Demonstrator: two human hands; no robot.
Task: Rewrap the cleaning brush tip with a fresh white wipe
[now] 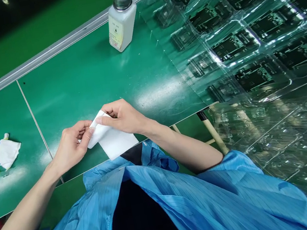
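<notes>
A white wipe (118, 142) is pinched between both hands near the front edge of the green table (84, 79). My left hand (72, 144) grips its left end between thumb and fingers. On the upper right corner, my right hand (121, 116) is closed with the thumb pressed on top. The upper part of the wipe is folded over, while the lower part hangs flat toward the table edge. Some fingertips are hidden behind the white material.
A white dispenser bottle (122, 21) with a metal cap stands at the back. To the right, clear plastic trays (223, 65) hold several circuit boards (227, 48). Crumpled white cloth (8, 152) with a yellow strip lies far left. More clear trays (289, 146) sit lower right.
</notes>
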